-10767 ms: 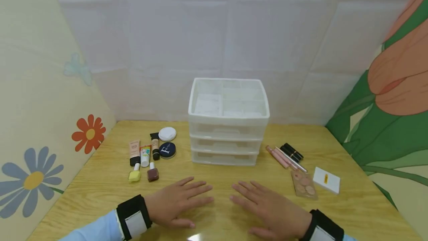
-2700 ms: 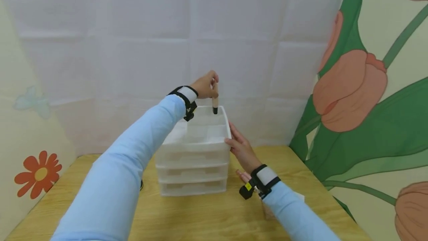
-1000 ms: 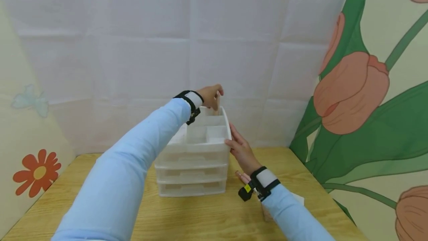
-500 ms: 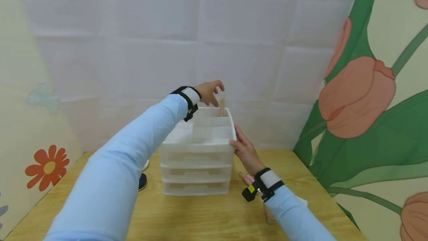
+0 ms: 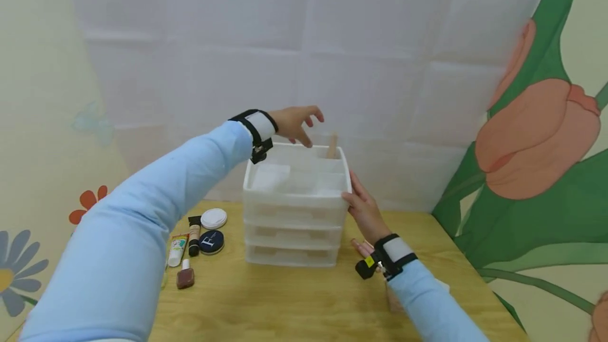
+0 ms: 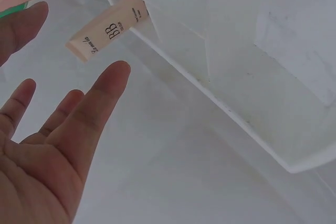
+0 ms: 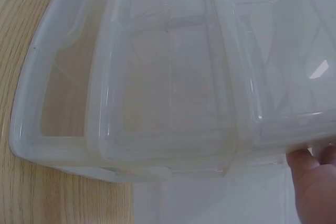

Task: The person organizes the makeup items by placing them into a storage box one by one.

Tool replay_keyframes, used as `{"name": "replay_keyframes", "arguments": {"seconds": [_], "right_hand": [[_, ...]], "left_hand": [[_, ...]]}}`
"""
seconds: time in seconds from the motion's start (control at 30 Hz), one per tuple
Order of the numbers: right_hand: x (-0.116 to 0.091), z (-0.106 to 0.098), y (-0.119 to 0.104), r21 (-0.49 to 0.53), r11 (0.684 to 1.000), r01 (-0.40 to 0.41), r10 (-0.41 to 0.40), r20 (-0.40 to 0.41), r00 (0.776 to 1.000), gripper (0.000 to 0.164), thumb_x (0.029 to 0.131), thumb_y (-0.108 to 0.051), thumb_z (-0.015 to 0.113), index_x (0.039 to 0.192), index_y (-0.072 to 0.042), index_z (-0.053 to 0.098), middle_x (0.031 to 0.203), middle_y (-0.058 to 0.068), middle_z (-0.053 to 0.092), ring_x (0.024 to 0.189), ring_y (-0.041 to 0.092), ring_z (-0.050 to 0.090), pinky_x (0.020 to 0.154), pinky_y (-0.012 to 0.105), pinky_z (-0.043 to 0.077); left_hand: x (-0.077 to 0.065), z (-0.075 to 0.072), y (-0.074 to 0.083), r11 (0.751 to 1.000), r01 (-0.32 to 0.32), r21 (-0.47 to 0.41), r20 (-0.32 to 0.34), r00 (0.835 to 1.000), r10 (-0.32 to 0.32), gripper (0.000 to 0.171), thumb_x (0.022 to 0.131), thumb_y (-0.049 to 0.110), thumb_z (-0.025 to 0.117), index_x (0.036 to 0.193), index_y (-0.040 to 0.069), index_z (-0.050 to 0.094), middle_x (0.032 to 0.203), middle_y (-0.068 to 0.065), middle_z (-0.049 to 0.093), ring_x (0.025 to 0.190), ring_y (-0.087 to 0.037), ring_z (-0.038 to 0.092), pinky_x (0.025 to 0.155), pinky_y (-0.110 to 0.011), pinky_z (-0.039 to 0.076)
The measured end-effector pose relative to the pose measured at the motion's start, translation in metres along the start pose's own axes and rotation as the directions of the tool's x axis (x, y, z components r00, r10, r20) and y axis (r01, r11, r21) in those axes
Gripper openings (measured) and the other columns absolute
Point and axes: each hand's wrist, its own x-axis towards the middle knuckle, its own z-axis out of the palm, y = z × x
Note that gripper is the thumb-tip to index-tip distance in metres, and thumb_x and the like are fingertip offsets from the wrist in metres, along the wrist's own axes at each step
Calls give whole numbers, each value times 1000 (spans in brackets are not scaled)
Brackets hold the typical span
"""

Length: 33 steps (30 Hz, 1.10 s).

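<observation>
A white plastic drawer organizer [image 5: 293,226] stands on the table, its divided top tray open. In its back right compartment a beige BB cream tube [image 6: 107,29] leans upright, its end sticking out above the rim. My left hand [image 5: 296,123] hovers over the tray's back edge, fingers spread and holding nothing; in the left wrist view its fingertips are apart from the tube. My right hand [image 5: 368,215] grips the organizer's right front corner at the top rim, thumb in front and fingers along the side. Close by, that thumb [image 7: 304,174] touches the rim from below.
Left on the table are a white round compact [image 5: 214,218], a dark blue compact [image 5: 211,241], a small foundation tube [image 5: 194,236], a colourful tube [image 5: 178,250] and a dark nail polish bottle [image 5: 185,277]. Pink tubes [image 5: 363,247] lie by the right wrist. A white cloth hangs behind.
The BB cream tube, first lying on the table's left, was lowered into the back right compartment. My left hand has let it go and drawn left. The right hand keeps its hold; the view has shifted.
</observation>
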Motion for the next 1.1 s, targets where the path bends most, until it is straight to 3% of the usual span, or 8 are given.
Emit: {"name": "replay_keyframes", "arguments": {"seconds": [0.37,0.7,0.9,1.1], "right_hand": [[-4,-8,0,27,1000,-2,2,0,1000,63,103,-13,45,157,-22,14,162,-1,8,142,25,22,97,21,42],[-10,-16,-3,30,999,12,-13,15,1000,61,104,-16,44,157,-22,14,162,-1,7,142,27,22,97,20,42],[-12,-22,-8,50,998,33,-34,14,999,60,105,-12,41,157,-19,14,162,2,7,141,26,22,96,20,43],[-16,-27,-14,57,998,32,-34,22,999,60,105,-12,41,157,-17,12,162,4,3,143,27,17,97,19,42]], "left_hand": [[-49,-7,-16,1000,-24,-15,26,999,24,68,88,12,73,144,21,36,142,-11,40,109,-21,59,83,-33,54],[-96,-16,-41,999,10,-46,-37,999,-12,66,88,12,72,144,18,39,141,-14,41,115,-28,56,87,-39,53],[-123,-11,-65,998,50,-46,-87,995,-53,63,88,14,72,143,16,41,140,-14,43,115,-31,56,86,-42,54],[-146,7,-101,993,104,-53,-89,990,-108,58,90,16,71,141,10,44,138,-20,45,114,-34,57,84,-41,55]]}}
